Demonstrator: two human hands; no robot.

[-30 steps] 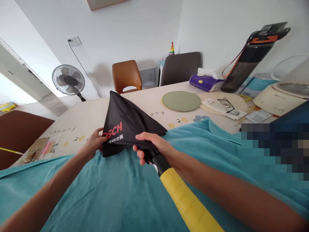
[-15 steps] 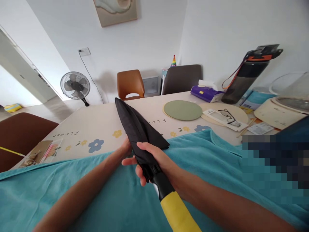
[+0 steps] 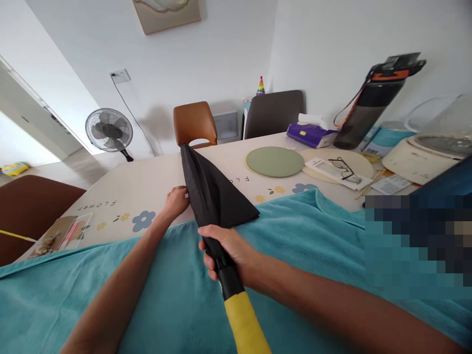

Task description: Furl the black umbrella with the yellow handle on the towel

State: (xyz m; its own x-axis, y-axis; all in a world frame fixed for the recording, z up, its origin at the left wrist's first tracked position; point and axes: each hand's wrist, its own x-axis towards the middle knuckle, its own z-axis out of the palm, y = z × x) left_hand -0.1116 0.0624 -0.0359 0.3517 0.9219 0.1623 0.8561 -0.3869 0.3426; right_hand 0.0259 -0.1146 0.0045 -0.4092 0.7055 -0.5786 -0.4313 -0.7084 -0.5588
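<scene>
A folded black umbrella (image 3: 206, 191) with a yellow handle (image 3: 245, 319) lies lengthwise before me, its tip pointing away. My right hand (image 3: 230, 248) wraps round the canopy's lower end, just above the black collar. One loose flap of the black fabric spreads to the right over the towel. At the umbrella's left edge, higher up, my left hand (image 3: 177, 200) has curled fingers against the fabric; its fingertips are partly hidden. Beneath the umbrella are a teal towel (image 3: 165, 285) and a pale table (image 3: 121, 179) with flower prints.
On the right stand a tissue pack (image 3: 309, 133), a dark water bottle (image 3: 368, 108) and a cream appliance (image 3: 424, 152). Green round mat (image 3: 275, 161) and glasses (image 3: 342, 168) lie nearer the middle. Behind are two chairs and a fan (image 3: 109, 130). Printed sheet (image 3: 61, 236) lies left.
My left hand has moved up and left along the umbrella, out from behind it. The right hand has closed more tightly round the canopy, and the handle has swung left.
</scene>
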